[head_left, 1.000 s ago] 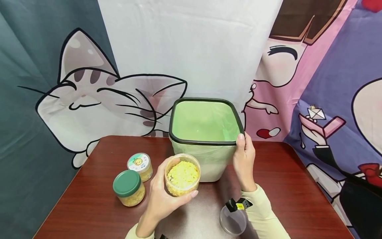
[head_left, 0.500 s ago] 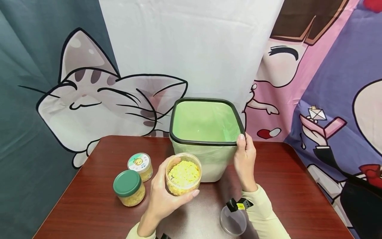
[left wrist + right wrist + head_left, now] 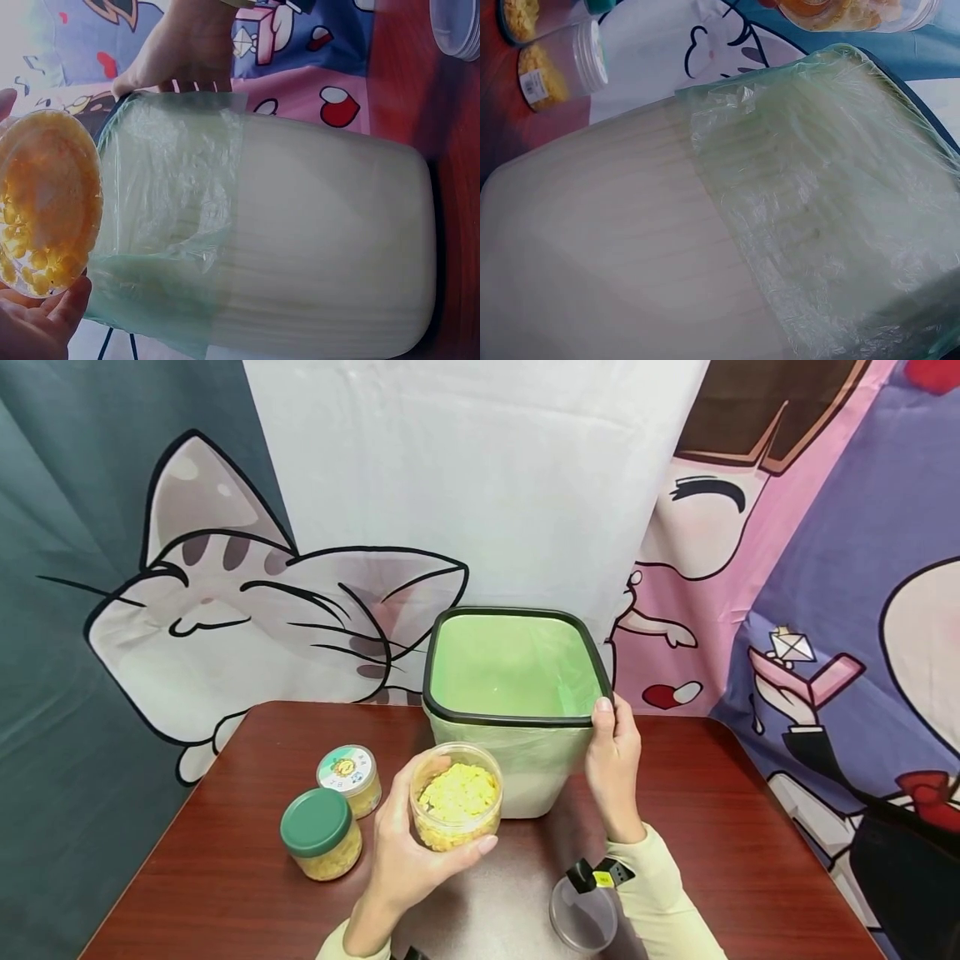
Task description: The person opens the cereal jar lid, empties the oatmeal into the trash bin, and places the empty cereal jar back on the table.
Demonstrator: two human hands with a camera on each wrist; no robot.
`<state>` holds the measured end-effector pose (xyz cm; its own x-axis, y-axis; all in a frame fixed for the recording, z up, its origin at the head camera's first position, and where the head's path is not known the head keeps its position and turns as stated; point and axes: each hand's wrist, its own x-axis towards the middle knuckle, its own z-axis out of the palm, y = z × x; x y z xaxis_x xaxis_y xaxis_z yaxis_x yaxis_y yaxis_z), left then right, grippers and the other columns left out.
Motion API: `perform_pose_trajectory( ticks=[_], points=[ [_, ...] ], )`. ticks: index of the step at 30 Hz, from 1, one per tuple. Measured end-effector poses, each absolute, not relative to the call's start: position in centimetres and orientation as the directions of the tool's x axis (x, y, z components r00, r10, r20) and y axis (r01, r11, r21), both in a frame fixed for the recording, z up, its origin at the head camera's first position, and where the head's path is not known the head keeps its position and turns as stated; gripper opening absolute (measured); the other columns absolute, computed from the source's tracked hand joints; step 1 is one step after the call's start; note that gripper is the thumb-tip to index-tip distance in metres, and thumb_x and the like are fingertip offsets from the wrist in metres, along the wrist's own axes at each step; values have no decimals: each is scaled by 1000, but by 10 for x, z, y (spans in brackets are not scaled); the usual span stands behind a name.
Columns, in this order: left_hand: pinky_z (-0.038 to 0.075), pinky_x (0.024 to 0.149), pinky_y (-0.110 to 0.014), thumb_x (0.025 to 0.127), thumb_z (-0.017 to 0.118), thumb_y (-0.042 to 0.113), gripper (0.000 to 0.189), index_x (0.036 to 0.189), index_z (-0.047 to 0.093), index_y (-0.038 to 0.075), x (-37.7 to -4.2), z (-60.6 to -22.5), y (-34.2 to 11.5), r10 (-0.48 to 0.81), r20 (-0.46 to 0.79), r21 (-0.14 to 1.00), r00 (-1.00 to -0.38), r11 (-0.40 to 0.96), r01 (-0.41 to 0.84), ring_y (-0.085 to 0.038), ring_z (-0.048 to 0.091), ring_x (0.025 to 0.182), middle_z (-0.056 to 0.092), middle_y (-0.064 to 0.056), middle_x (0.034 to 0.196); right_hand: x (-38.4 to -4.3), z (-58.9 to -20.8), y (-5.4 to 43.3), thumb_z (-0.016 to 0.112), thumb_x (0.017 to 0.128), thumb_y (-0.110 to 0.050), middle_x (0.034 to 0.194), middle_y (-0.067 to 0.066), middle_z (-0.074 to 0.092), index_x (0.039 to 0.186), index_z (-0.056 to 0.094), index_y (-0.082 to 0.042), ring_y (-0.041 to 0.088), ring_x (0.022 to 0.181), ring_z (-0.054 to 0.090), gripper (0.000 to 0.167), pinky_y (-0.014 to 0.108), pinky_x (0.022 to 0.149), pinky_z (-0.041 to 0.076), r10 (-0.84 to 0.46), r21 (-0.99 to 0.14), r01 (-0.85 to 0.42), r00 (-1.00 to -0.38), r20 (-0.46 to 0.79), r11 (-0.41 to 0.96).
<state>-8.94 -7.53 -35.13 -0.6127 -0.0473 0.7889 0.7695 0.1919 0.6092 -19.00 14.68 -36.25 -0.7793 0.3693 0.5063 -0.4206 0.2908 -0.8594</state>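
My left hand (image 3: 405, 852) grips a lidless clear plastic jar (image 3: 459, 837) from its left side, thumb along the near side. Small yellow pieces fill much of the jar, whose open top tilts toward the head camera. In the left wrist view the jar's round bottom (image 3: 56, 187) shows, with yellow bits behind it. Just behind the jar stands a pale trash bin (image 3: 536, 777) with a black rim, lined with a thin green bag (image 3: 172, 187). My right hand (image 3: 613, 768) holds the bin's near right corner, thumb over the rim, other fingers outside.
Left of my left hand stand a jar with a green lid (image 3: 317, 822) and a jar with a printed lid (image 3: 347, 770), both holding yellow pieces. A clear round lid (image 3: 583, 922) lies beside my right sleeve (image 3: 663, 893). A cartoon cloth (image 3: 480, 485) hangs behind the table.
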Motion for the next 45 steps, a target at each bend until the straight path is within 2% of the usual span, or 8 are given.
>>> perform_pose_trajectory(
  ticks=[15, 37, 45],
  points=[
    [42, 89, -25, 55, 87, 20, 79, 117, 48, -12, -93, -348, -74, -50, 810, 581, -584, 200, 789, -33, 55, 98, 57, -23, 108, -190, -362, 148, 42, 96, -30, 104, 7, 59, 117, 56, -3, 9, 93, 49, 36, 21, 81, 37, 361, -859, -410, -785, 503, 306],
    [42, 89, -26, 55, 87, 20, 81, 118, 48, -12, -94, -344, -74, -44, 810, 581, -585, 197, 790, -32, 55, 99, 57, -24, 108, -191, -361, 145, 42, 96, -28, 103, 6, 58, 116, 56, -2, 9, 94, 48, 35, 22, 82, 37, 369, -873, -401, -794, 483, 279],
    [42, 90, -25, 55, 87, 20, 82, 118, 48, -12, -94, -341, -74, -40, 814, 573, -579, 209, 792, -32, 55, 99, 57, -23, 107, -175, -340, 138, 40, 96, -19, 103, 16, 56, 117, 53, 7, 10, 92, 47, 35, 21, 80, 36, 353, -874, -409, -802, 481, 262]
  ],
)
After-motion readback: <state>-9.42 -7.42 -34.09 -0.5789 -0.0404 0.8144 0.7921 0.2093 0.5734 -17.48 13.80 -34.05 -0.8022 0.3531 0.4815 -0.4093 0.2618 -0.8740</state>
